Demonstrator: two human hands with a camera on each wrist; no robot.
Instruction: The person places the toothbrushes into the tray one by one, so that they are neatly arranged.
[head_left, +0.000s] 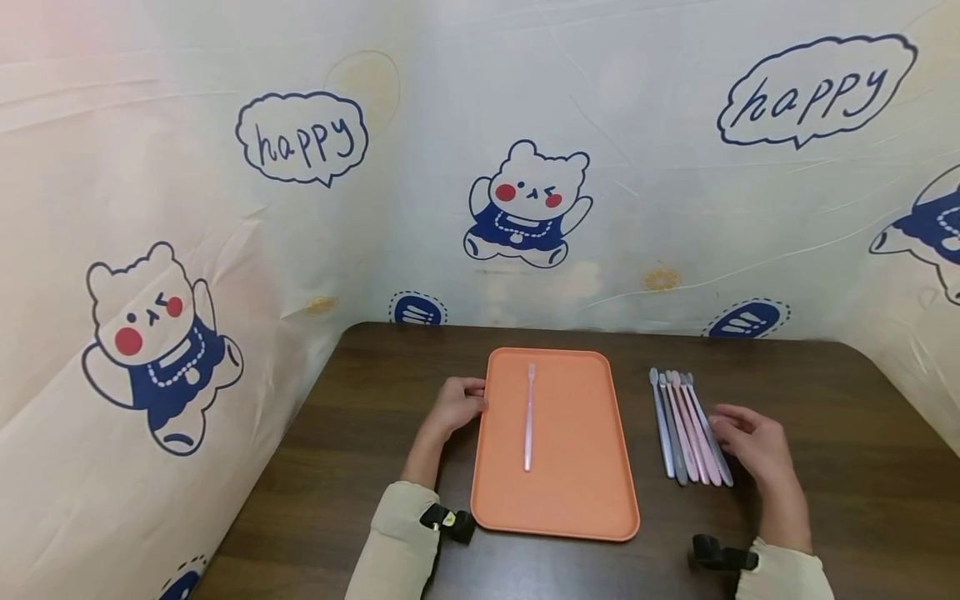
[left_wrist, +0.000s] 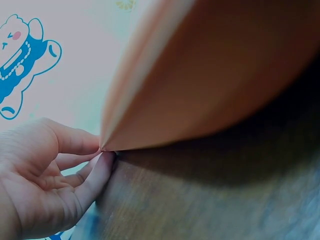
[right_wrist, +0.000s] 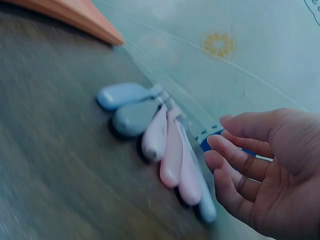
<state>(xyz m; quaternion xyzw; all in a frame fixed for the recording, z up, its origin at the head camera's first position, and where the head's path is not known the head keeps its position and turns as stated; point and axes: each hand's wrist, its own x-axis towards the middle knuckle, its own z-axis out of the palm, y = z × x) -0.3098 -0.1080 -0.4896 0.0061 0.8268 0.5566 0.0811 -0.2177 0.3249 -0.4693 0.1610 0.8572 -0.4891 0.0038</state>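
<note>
An orange tray (head_left: 558,500) lies on the table with one pale pink-lilac toothbrush (head_left: 528,425) lengthwise on its left half. At the tray's left edge, my left hand (head_left: 457,406) pinches the rim between thumb and fingers; the left wrist view has this left hand (left_wrist: 55,175) at the rim from the side. Right of the tray, several toothbrushes (head_left: 690,429) lie side by side in blue, grey and pink, heads away from me. My right hand (head_left: 753,442) is just right of that row, its fingers (right_wrist: 235,155) loosely bent with nothing between them.
The dark wooden table (head_left: 345,500) runs back to a pale printed curtain (head_left: 660,208) with bears and "happy" bubbles, which also stands along both sides. Black camera mounts (head_left: 450,521) sit on both wrists.
</note>
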